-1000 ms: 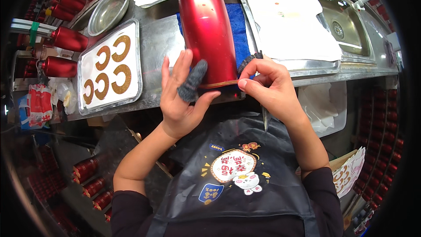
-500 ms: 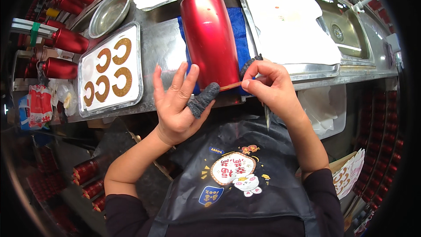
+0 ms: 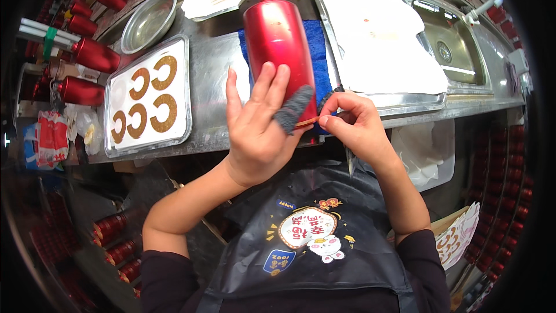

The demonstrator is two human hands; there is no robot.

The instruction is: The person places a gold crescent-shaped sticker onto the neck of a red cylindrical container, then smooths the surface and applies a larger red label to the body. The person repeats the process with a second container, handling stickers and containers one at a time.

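Note:
A glossy red metallic bottle [image 3: 278, 40] lies on a blue towel [image 3: 317, 40], its neck pointing away from me. Along the rim of its near end runs a thin gold strip [image 3: 305, 122]. My left hand [image 3: 260, 122] has its fingers spread over the bottle's near end; a grey fabric sleeve [image 3: 294, 109] covers one finger, which presses beside the strip. Thumb and finger of my right hand [image 3: 354, 120] pinch the strip's right end. Below that palm pokes out a thin pointed metal tool [image 3: 349, 161], mostly hidden.
Left of the bottle, a metal tray [image 3: 186, 110] holds several gold C-shaped pieces on white backing. Behind it sits a metal bowl [image 3: 149, 22]. White sheets [image 3: 376, 40] cover a tray at right, beside a sink [image 3: 457, 52]. More red bottles [image 3: 95, 55] stand around.
My left hand has moved right and forward, its sleeved finger now farther along the bottle's near rim toward my right hand. The right hand keeps its pinch, nearly in place.

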